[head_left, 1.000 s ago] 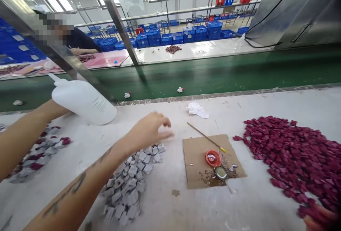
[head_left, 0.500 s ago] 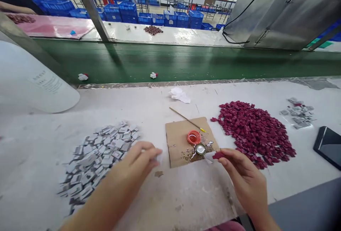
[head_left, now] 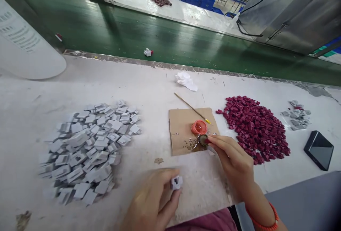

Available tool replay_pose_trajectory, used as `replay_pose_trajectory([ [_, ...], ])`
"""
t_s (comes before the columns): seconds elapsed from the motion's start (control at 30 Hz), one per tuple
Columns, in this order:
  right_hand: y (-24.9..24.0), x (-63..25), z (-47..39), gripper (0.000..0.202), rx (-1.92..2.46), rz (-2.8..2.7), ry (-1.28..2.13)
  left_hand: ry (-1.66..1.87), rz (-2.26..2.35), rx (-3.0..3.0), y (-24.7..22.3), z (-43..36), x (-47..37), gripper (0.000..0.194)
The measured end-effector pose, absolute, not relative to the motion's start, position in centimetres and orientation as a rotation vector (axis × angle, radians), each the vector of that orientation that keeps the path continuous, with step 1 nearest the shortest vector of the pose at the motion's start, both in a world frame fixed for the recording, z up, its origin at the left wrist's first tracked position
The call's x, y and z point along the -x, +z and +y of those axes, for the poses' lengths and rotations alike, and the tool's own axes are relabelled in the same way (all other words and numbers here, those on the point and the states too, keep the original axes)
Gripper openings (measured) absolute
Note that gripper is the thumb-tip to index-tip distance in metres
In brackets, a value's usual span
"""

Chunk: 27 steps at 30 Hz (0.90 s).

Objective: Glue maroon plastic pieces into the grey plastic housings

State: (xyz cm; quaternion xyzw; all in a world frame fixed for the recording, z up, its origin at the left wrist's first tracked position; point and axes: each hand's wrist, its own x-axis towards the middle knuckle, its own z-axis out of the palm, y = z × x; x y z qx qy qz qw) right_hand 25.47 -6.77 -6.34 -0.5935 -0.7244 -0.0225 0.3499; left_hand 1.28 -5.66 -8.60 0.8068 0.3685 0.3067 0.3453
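My left hand (head_left: pixel 157 199) pinches a small grey block (head_left: pixel 176 182) with a dark opening in its face, low over the table. My right hand (head_left: pixel 234 156) has its fingertips closed on a dark red piece (head_left: pixel 207 141), mostly hidden, at the small round metal cap (head_left: pixel 203 139). That cap sits on a wet-stained cardboard sheet (head_left: pixel 177 121), beside a small red pot of liquid (head_left: pixel 199 127). A thin yellow-tipped stick (head_left: pixel 190 106) lies across the sheet's back edge. Grey blocks (head_left: pixel 93 149) are heaped at the left, dark red pieces (head_left: pixel 258 131) at the right.
A white container (head_left: pixel 29 43) stands at the back left. Behind the table runs a green conveyor belt (head_left: pixel 106 32) carrying a grey-and-red piece (head_left: pixel 148 52). Crumpled white tissue (head_left: pixel 185 81) lies mid-table. At the right are a bagged grey pile (head_left: pixel 297 115) and a black device (head_left: pixel 319 150).
My left hand moved from the grey heap toward the near table edge and now holds a grey block. My right hand brought its red piece to the metal cap. The view has shifted and tilted.
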Motion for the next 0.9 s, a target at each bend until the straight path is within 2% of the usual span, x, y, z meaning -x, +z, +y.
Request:
replay_pose_trajectory([
  [0.2,-6.2,-25.4,-6.7,0.026,1.550,-1.901,-0.038,0.867,0.853,-2.053,-8.1,-5.8,-1.4,0.036],
  [0.43,-6.2,-25.3,-6.7,0.026,1.571,-1.850,0.001,0.810,0.868,-1.948,-8.2,-5.9,-1.5,0.027],
  [0.6,-6.4,-25.2,-6.9,0.027,1.604,-1.801,0.053,0.782,1.002,-1.963,-8.5,-6.0,-1.6,0.033],
  [0.73,-6.2,-24.9,-7.6,0.038,1.683,-1.581,0.193,0.759,1.003,-1.969,-8.4,-6.0,-1.7,0.031],
  [0.9,-5.5,-23.3,-9.2,0.031,1.627,-1.346,0.333,0.775,1.010,-1.937,-8.3,-5.9,-1.8,0.029],
])
